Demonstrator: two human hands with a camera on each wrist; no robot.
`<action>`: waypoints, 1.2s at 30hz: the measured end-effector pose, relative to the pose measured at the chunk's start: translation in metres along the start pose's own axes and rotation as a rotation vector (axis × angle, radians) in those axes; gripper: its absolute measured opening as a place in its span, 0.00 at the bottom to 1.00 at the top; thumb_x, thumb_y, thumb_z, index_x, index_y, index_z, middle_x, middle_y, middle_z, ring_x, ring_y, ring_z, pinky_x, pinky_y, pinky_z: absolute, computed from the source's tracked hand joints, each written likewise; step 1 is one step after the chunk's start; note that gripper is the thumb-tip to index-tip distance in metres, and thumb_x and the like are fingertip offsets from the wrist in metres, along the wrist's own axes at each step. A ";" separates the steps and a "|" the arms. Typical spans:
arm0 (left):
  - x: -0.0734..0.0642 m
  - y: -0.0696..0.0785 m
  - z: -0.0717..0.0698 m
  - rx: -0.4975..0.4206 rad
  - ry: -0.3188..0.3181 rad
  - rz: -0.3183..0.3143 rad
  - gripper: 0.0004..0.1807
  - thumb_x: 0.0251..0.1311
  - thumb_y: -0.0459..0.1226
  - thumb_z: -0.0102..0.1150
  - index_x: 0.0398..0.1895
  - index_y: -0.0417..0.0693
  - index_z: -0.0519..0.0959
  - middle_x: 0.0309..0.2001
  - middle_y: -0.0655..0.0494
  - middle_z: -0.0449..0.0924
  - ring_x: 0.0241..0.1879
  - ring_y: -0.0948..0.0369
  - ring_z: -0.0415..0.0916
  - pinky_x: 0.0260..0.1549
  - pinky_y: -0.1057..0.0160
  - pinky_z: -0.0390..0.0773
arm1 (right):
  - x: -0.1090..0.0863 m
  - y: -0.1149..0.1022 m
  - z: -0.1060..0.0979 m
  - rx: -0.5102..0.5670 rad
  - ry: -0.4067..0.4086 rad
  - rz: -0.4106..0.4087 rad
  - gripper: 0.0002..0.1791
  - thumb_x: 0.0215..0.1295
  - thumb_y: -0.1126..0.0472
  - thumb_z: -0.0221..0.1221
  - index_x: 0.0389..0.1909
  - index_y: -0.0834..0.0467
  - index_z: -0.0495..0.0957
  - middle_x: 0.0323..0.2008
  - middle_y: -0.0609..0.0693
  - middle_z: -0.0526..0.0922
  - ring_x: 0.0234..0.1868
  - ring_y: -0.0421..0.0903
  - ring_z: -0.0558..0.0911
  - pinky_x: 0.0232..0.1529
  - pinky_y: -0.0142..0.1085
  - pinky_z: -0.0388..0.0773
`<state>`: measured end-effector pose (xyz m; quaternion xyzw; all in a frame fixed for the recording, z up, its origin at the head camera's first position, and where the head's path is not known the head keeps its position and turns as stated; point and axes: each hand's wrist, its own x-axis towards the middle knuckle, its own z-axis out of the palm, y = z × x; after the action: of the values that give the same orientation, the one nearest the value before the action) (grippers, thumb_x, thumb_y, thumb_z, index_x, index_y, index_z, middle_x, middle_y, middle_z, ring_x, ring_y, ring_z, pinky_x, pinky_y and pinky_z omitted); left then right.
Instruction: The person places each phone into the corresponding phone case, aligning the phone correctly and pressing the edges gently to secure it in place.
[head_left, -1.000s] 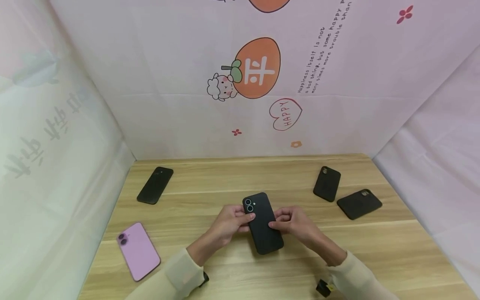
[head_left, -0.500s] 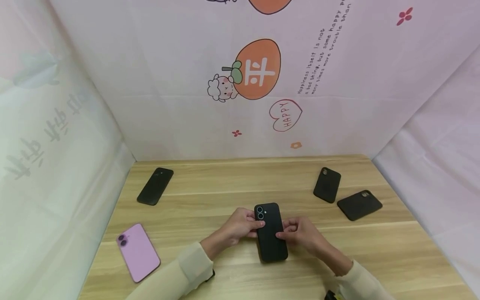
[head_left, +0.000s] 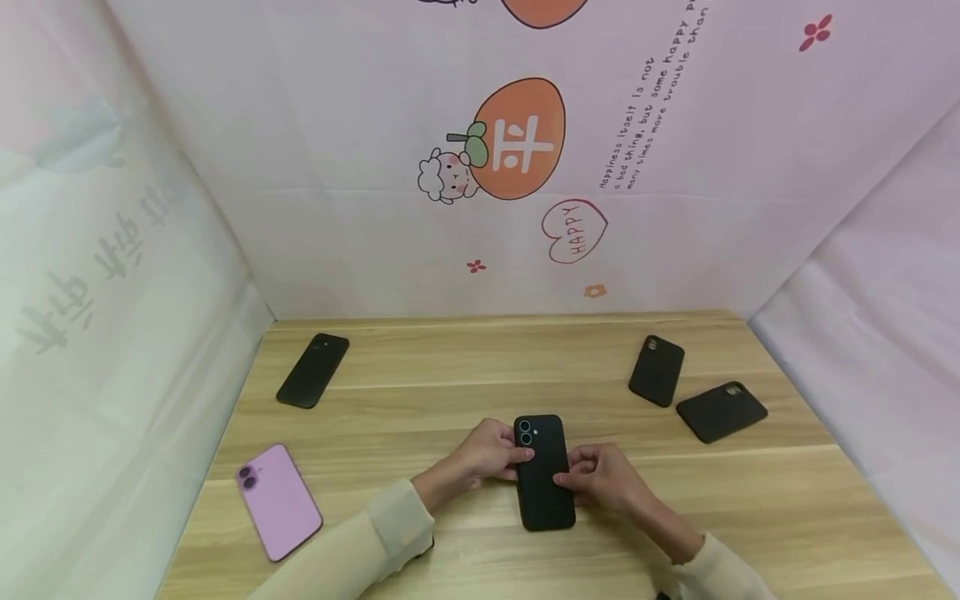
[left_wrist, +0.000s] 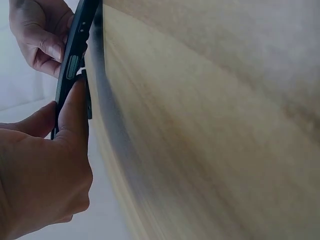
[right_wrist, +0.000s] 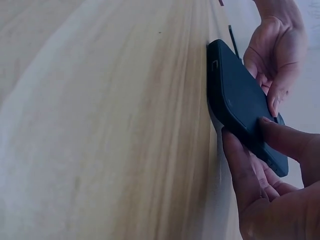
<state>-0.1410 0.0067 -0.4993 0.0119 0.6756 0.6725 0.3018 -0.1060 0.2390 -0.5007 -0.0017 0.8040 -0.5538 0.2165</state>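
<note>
Between both hands is a phone in a black case point(head_left: 546, 503), its back and two ringed camera lenses facing up. My left hand point(head_left: 489, 451) grips its left edge near the cameras, thumb on the back. The right hand point(head_left: 611, 479) pinches the opposite edge lower down, thumb on top and fingers beneath. Seen from the left wrist, the black-cased phone point(left_wrist: 74, 64) shows a side edge with a long button. In the right wrist view, a port cutout shows in the end of the black-cased phone point(right_wrist: 239, 95), which is close over the wooden table point(right_wrist: 120, 130).
A pink phone point(head_left: 281, 504) lies at the left, with a black phone point(head_left: 313, 372) behind it. Two black phone cases point(head_left: 657, 372) with camera cutouts lie at the back right. Printed white cloth point(head_left: 360, 217) walls the table at the back and both sides.
Both hands have brought the black-cased phone to the right and nearer to me. It has turned from a slant to nearly straight. The grips look the same, and the other things stay put.
</note>
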 end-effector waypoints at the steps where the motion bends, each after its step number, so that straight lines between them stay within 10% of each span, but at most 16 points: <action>1: 0.000 0.000 0.000 0.007 0.001 -0.001 0.06 0.69 0.25 0.65 0.46 0.30 0.83 0.40 0.40 0.90 0.43 0.47 0.91 0.37 0.57 0.90 | 0.000 0.000 0.001 -0.017 0.014 -0.005 0.13 0.63 0.68 0.73 0.43 0.71 0.81 0.30 0.55 0.90 0.32 0.45 0.89 0.32 0.39 0.90; 13: 0.003 0.001 -0.002 0.299 0.037 0.019 0.04 0.69 0.30 0.67 0.36 0.39 0.82 0.21 0.52 0.83 0.19 0.63 0.78 0.21 0.67 0.85 | 0.001 0.001 0.007 -0.226 0.182 -0.054 0.18 0.56 0.65 0.78 0.44 0.70 0.85 0.30 0.51 0.88 0.29 0.44 0.85 0.27 0.31 0.82; 36: 0.004 -0.002 -0.003 0.434 0.113 0.123 0.24 0.56 0.23 0.75 0.53 0.31 0.74 0.24 0.51 0.81 0.18 0.63 0.80 0.19 0.67 0.84 | 0.002 -0.003 0.019 -0.416 0.302 -0.091 0.17 0.51 0.67 0.81 0.42 0.66 0.89 0.26 0.45 0.86 0.27 0.39 0.82 0.26 0.29 0.80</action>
<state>-0.1447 0.0056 -0.5028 0.0799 0.8183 0.5280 0.2125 -0.1021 0.2206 -0.5041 0.0005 0.9229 -0.3797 0.0641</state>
